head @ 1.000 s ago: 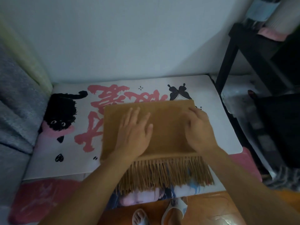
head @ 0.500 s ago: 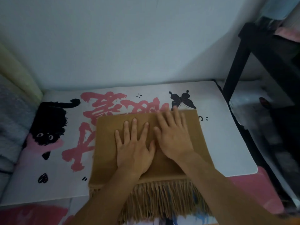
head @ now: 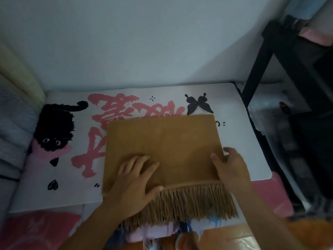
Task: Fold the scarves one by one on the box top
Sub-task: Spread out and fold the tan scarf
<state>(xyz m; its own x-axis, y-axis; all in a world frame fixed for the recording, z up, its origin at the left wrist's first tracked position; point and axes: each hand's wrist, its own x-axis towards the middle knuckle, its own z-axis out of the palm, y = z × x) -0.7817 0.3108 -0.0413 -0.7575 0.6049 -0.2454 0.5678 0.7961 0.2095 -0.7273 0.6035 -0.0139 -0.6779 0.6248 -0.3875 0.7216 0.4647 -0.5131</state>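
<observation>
Tan fringed woollen scarf point(head: 162, 150) lies folded into a flat rectangle on the white printed box top point(head: 243, 141), fringe hanging over the near edge. Left hand point(head: 133, 184) presses flat, fingers spread. Right hand point(head: 232, 165) pinches the scarf's right edge (thumb on top). One more fold probably left; no other scarves visible.

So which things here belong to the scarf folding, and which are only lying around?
Job: scarf, box top, left hand, right hand.
Lying about: black shelf, grey cushion.
</observation>
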